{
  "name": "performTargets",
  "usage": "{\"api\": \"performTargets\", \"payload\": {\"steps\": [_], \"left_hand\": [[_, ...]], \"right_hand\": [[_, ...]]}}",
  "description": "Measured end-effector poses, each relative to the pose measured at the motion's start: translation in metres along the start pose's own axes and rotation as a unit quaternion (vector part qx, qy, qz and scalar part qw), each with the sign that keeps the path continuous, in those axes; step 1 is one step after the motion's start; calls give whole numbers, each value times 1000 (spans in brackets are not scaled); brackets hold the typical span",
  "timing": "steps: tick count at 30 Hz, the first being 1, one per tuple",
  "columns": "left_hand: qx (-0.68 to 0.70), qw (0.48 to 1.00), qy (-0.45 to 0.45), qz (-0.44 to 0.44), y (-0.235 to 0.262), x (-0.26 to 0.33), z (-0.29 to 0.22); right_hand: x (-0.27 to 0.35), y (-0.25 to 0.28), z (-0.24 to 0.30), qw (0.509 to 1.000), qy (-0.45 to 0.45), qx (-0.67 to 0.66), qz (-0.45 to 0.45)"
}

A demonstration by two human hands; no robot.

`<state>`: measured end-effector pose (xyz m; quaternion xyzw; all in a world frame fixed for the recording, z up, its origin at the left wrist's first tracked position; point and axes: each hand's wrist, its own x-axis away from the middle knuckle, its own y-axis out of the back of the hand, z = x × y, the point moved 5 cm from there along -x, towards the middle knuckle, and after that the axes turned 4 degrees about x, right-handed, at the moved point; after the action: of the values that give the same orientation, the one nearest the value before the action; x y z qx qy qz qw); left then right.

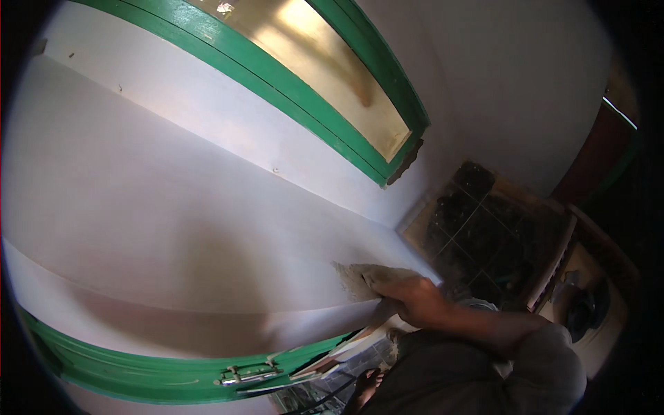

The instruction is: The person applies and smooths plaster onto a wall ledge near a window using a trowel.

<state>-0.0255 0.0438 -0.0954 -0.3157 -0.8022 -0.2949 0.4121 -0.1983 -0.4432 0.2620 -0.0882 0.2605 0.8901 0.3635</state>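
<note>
one hand [415, 299], side unclear, presses a sandpaper sheet [370, 279] flat against a white wall [173, 207]. fingers closed over it. green frame [138, 366] below.

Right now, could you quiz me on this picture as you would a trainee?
1. True or false: the hand presses a rough pad against the pale wall.
2. What colour is the window frame? A red, B green, C black.
3. What metal part sits on the lower green frame?

Key: 1 true. 2 B. 3 A hinge.
</note>
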Motion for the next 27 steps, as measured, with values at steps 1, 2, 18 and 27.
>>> {"api": "performTargets", "payload": {"steps": [1, 2, 18, 27], "left_hand": [[3, 1000, 2, 1, -1, -2, -5], [10, 1000, -3, 16, -4, -2, -10], [-223, 972, -67, 10, -62, 75, -153], [-142, 988, -51, 44, -60, 62, -150]], "right_hand": [[5, 1, -1, 1000, -3, -5, -2], [6, -3, -5, 999, -28, -1, 33], [-11, -8, -22, 1000, -15, -7, 20], [6, -3, -17, 1000, -2, -30, -8]]}}
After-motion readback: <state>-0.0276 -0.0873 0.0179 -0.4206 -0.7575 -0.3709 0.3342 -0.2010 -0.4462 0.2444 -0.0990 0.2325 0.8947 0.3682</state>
